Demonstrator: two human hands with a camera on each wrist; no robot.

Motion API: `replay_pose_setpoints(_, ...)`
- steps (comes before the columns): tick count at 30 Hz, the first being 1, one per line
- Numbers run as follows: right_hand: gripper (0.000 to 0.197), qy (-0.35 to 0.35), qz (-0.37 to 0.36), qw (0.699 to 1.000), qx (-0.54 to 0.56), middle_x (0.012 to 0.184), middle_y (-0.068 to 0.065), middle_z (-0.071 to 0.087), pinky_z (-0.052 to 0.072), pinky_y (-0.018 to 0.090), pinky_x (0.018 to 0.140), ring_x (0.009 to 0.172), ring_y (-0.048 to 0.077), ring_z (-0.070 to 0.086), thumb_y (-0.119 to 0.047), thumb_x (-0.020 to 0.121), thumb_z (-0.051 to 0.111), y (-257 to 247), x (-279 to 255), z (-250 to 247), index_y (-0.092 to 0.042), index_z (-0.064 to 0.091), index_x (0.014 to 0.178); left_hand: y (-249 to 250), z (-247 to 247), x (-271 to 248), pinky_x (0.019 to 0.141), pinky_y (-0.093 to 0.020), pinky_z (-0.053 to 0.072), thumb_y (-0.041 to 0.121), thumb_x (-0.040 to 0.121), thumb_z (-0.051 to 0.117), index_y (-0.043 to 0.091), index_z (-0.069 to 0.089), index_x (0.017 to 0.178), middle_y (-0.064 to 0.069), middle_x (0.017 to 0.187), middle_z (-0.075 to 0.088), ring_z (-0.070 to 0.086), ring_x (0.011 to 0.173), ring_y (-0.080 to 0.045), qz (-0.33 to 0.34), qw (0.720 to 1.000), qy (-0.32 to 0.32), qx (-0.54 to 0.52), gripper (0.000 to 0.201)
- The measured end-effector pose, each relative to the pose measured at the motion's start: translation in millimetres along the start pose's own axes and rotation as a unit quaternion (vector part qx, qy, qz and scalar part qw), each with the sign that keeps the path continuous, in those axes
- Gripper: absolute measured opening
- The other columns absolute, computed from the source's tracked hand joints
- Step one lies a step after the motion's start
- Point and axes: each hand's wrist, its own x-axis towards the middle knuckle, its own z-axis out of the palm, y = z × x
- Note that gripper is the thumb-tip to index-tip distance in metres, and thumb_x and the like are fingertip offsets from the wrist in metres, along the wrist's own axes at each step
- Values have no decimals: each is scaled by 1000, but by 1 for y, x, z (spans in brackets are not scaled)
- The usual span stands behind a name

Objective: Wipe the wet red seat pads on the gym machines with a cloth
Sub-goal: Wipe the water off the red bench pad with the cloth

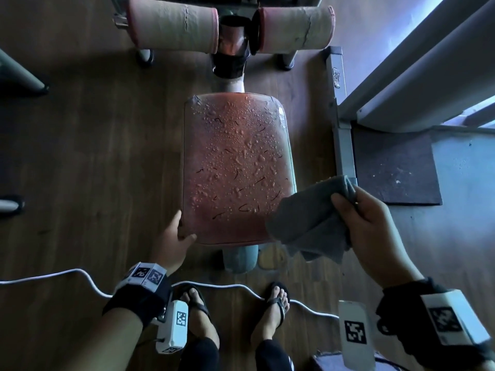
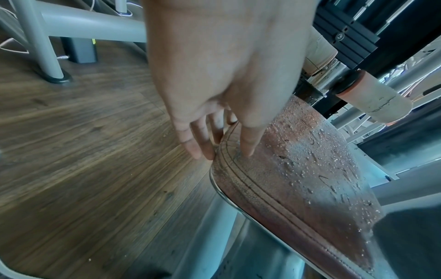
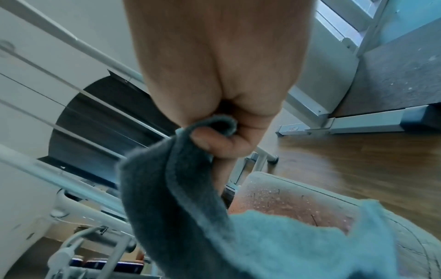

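The red seat pad (image 1: 235, 167) fills the middle of the head view, covered in water drops and small dark scratches. My left hand (image 1: 184, 228) holds its near-left corner, the thumb on the front edge and the fingers (image 2: 200, 145) down the left side, as the left wrist view (image 2: 224, 151) shows. My right hand (image 1: 345, 199) hangs just over the pad's near-right corner and grips a bunched grey cloth (image 1: 313, 220). The cloth droops over that corner and hides it. In the right wrist view the cloth (image 3: 190, 188) is pinched between thumb and fingers (image 3: 214, 139) above the wet pad (image 3: 286, 207).
Two worn pale roller pads (image 1: 171, 25) (image 1: 297, 26) sit beyond the seat. A grey machine frame (image 1: 341, 124) and a dark mat (image 1: 393, 167) lie to the right. A white cable (image 1: 88, 279) crosses the wooden floor by my sandalled feet (image 1: 195, 309).
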Motion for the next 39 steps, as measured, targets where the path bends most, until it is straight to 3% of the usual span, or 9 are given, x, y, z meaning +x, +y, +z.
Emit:
replay_pose_setpoints(3,17,4,-6,1000,2,78,20,55,43,30,63,73,15,50,-14,98,52,6,0,-9,0,61,96,1,-2,-1,107,-39,39,18,90,68,16,28,155,-8,148,49,46,136,-26,-6,1000,-4,6,77)
replay_pose_setpoints(9,22,101,69,958,-258,62,2,59,41,28,48,59,27,58,-16,96,56,77,11,-35,-18,54,74,9,-1,-5,110,-37,35,16,92,68,16,28,155,-10,151,45,43,138,-28,-23,1000,0,-18,75)
replay_pose_setpoints(18,8,80,40,970,-224,74,0,66,42,6,52,61,9,58,-18,93,61,105,18,50,-16,68,94,9,1,-6,114,-41,34,20,95,64,20,24,157,-4,153,43,41,140,-25,-16,1000,-3,-27,73)
replay_pose_setpoints(21,23,-9,-32,947,-321,99,-1,71,51,30,80,89,20,62,-35,93,59,125,17,82,-18,72,102,8,2,-6,116,-40,31,20,94,64,19,24,157,-5,155,39,37,142,-25,-17,1000,2,-25,74)
replay_pose_setpoints(25,41,-12,2,937,-350,115,-16,58,29,35,95,112,14,41,-55,95,45,137,13,84,-30,77,94,8,3,-7,116,-36,27,19,96,63,16,23,157,-4,157,36,33,145,-23,-17,999,1,-36,73)
replay_pose_setpoints(28,14,9,19,927,-374,129,-7,40,28,43,102,122,22,29,-36,90,63,147,8,83,-34,69,103,8,3,-7,118,-40,28,20,96,62,18,23,156,-6,157,36,33,145,-25,-22,999,-1,-44,72)
replay_pose_setpoints(31,45,42,68,946,-315,135,3,26,42,55,99,120,29,29,-19,76,79,152,13,82,-28,58,114,9,2,-7,117,-41,28,20,96,62,18,24,156,-6,157,36,33,145,-25,-30,999,-2,-44,71)
replay_pose_setpoints(35,90,72,168,944,-274,156,6,8,39,49,105,135,35,24,-26,64,90,150,30,71,-37,39,138,15,1,-7,116,-38,27,17,96,61,15,24,156,-7,157,35,32,145,-25,-38,998,-1,-45,70)
replay_pose_setpoints(39,76,46,245,941,-231,119,10,60,51,36,85,104,28,58,-40,68,86,153,32,62,-28,48,133,19,0,-9,116,-39,27,18,96,62,16,24,156,-8,158,34,31,145,-25,-50,998,-6,-48,71)
